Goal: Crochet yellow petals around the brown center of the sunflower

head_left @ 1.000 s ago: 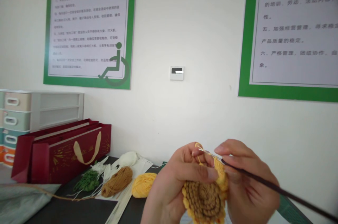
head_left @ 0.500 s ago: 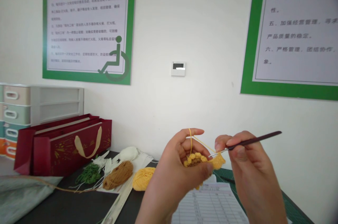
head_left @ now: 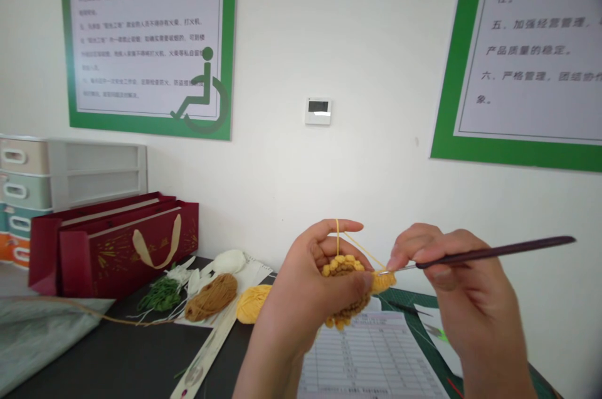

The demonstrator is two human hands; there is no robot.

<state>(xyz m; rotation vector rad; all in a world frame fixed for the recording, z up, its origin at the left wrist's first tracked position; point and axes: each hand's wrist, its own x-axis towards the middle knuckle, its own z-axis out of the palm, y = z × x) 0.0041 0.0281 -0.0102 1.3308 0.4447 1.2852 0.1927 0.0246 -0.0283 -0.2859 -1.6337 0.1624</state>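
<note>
Remotely, I have the left hand (head_left: pixel 305 286) clasping the yellow crochet disc (head_left: pixel 343 266) while the right hand (head_left: pixel 463 280) pinches the crochet hook (head_left: pixel 493 253), its long shaft pointing left into the disc's edge.

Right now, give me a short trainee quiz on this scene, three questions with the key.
1. Which hand, left or right, grips the crochet hook?
2. True or false: the yarn strand stretched from the left hand to the hook's tip is brown.
3. Which lies nearer the hands on the table: the brown yarn ball or the yellow yarn ball?

Key:
1. Right hand
2. False, it is yellow
3. The yellow yarn ball
</note>
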